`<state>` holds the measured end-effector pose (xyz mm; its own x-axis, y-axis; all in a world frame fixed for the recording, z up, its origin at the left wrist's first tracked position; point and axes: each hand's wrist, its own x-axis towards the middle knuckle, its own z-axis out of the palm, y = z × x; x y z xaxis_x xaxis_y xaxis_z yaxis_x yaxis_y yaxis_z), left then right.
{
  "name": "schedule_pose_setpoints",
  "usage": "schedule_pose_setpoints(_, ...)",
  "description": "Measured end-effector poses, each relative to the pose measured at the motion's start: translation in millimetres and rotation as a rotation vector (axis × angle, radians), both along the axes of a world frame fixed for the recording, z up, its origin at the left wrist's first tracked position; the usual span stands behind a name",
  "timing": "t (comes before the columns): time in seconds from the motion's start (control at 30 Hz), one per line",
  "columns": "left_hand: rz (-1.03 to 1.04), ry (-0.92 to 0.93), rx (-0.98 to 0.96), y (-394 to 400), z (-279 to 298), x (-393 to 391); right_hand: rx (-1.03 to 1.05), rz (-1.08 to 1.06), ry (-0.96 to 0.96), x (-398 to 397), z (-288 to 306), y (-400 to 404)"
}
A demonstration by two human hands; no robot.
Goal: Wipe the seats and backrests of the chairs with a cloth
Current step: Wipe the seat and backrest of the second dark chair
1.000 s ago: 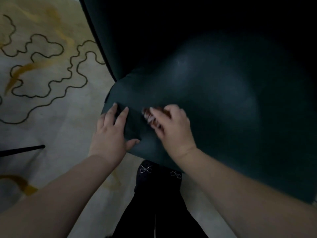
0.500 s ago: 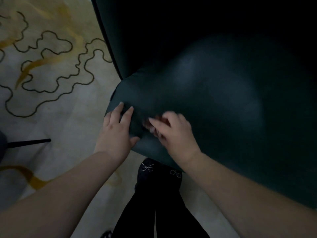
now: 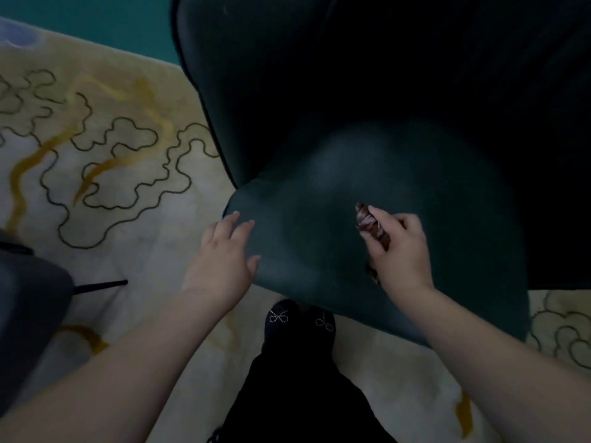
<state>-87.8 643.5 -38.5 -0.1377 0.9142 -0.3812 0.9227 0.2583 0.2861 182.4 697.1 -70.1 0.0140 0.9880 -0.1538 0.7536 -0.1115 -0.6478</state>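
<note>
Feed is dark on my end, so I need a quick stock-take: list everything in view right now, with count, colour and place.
chair: one, dark green, centre and right, seat facing the camera, backrest behind it
cloth: one, brown, bunched, over the seat's middle front
rug: one, cream with black squiggles and yellow streaks, under the chair
second chair: one, dark grey, left edge, only partly in view, thin black leg beside it
floor: teal strip, top left beyond the rug
shoes: two, black with small bow trims, below the seat's front edge
left hand: fingers straight, resting on the seat's left front corner
right hand: gripping the cloth
</note>
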Motion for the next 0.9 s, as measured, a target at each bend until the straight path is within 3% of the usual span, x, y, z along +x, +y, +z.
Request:
schedule_pose_setpoints(0.3, -0.072, 0.049, 0.043, 23, 113, -33, -0.112, -0.182, 0.163, -29, 95, -6)
schedule_pose_setpoints(0.9, -0.491, 0.073, 0.141, 169, 194, -158, -0.002, -0.568, 0.182, -174, 184, 45)
